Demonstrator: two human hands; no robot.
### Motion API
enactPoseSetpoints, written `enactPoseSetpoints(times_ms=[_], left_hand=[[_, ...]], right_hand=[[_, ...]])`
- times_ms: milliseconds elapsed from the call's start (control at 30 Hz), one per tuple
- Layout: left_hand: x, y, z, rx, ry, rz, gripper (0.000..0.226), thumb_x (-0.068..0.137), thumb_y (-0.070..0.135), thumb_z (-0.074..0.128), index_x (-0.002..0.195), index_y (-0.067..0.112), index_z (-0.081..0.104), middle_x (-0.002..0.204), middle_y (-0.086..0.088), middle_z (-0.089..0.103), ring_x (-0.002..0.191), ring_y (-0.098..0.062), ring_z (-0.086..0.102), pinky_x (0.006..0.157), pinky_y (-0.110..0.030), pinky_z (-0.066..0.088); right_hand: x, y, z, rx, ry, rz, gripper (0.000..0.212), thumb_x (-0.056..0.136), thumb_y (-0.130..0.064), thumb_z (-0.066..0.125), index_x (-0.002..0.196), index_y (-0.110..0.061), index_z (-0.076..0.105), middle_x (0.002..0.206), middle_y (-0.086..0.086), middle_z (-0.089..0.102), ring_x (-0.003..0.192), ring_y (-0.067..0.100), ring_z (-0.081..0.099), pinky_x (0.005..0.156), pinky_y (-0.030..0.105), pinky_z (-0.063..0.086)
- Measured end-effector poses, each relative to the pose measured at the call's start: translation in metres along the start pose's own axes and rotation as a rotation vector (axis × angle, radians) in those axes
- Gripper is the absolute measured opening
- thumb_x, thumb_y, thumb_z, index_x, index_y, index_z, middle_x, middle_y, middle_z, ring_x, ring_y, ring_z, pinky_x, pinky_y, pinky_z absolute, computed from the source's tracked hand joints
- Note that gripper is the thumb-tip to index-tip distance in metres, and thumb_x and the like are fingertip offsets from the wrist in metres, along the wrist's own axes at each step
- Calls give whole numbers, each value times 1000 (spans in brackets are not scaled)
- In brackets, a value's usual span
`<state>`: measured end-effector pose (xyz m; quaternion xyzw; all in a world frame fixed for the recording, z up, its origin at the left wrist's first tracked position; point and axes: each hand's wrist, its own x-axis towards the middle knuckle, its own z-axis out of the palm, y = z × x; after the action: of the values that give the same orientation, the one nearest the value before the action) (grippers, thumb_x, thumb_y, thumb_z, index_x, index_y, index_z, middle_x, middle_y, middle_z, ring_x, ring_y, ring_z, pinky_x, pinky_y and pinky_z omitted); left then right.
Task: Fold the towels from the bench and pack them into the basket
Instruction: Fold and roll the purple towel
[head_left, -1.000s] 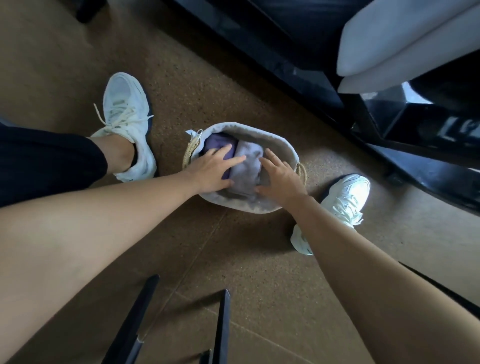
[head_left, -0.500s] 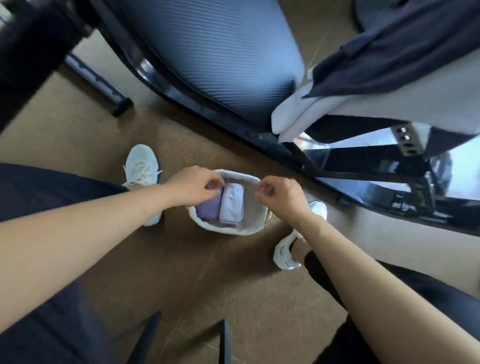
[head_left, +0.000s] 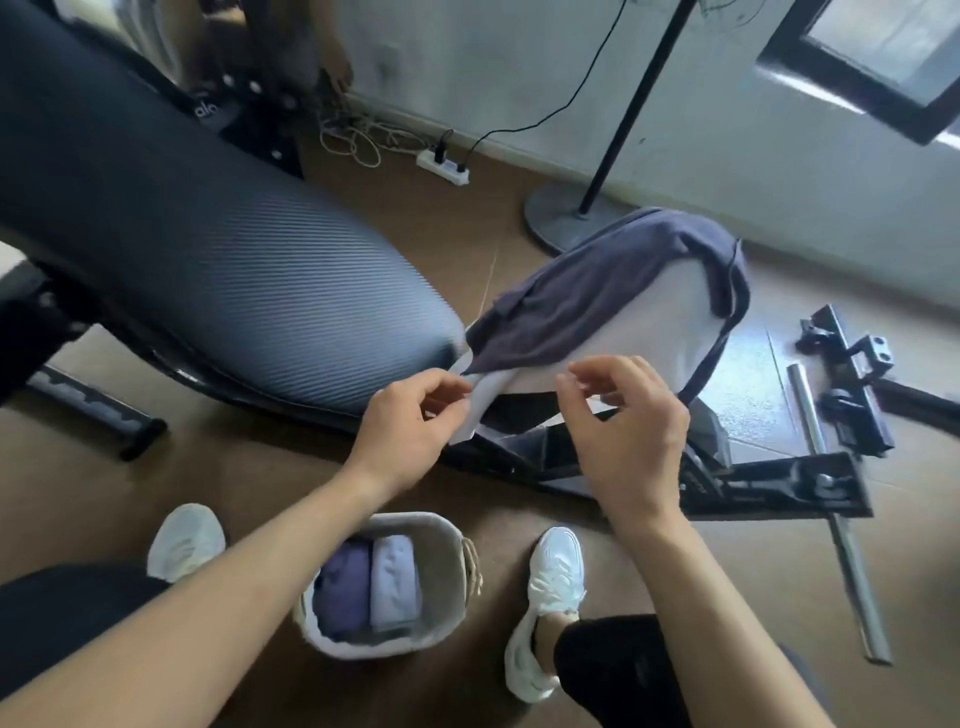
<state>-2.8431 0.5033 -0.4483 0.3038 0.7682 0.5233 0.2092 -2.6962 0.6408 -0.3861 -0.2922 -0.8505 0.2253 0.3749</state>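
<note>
A pale lavender towel (head_left: 639, 332) and a dark purple towel (head_left: 597, 291) hang over the bench's small seat pad. My left hand (head_left: 410, 421) pinches the near corner of the pale towel. My right hand (head_left: 623, 421) hovers beside that towel's lower edge with fingers loosely curled, holding nothing. On the floor between my feet stands the grey basket (head_left: 447, 535), with a folded dark purple towel (head_left: 343, 587) and a folded light purple towel (head_left: 395, 582) side by side inside it.
The ribbed dark bench pad (head_left: 208, 249) fills the left. The black bench frame (head_left: 769, 483), a loose metal bar (head_left: 841, 519) and clamps lie right. A stand base (head_left: 566, 218), power strip (head_left: 444, 166) and cables sit by the wall. My white shoes (head_left: 550, 587) flank the basket.
Both hands left the basket and rose to the bench. My view tilted up from the floor. My left hand took hold of the pale towel's corner.
</note>
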Motion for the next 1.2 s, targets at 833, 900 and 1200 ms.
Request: enactPoseSetpoints(times_ms=[833, 900, 1200], left_hand=[[109, 109, 73, 85, 74, 78, 9, 94, 26, 68, 100, 20, 73, 97, -3, 76, 94, -27, 69, 85, -41, 55], [113, 114, 65, 35, 118, 87, 9, 96, 23, 66, 100, 17, 71, 95, -1, 74, 94, -27, 69, 82, -38, 53], [120, 162, 2, -157, 335, 159, 4, 102, 18, 58, 100, 15, 59, 96, -4, 64, 92, -25, 61, 84, -38, 49]], right_hand=[[178, 69, -115, 59, 164, 531, 12, 92, -8, 67, 102, -11, 73, 99, 14, 74, 77, 34, 75, 51, 35, 62], [195, 55, -126, 153, 228, 544, 12, 95, -4, 63, 104, -6, 70, 102, 18, 72, 72, 35, 74, 47, 31, 60], [234, -39, -145, 622, 178, 314, 19, 96, 2, 61, 90, -16, 64, 94, 9, 73, 92, 27, 74, 75, 42, 63]])
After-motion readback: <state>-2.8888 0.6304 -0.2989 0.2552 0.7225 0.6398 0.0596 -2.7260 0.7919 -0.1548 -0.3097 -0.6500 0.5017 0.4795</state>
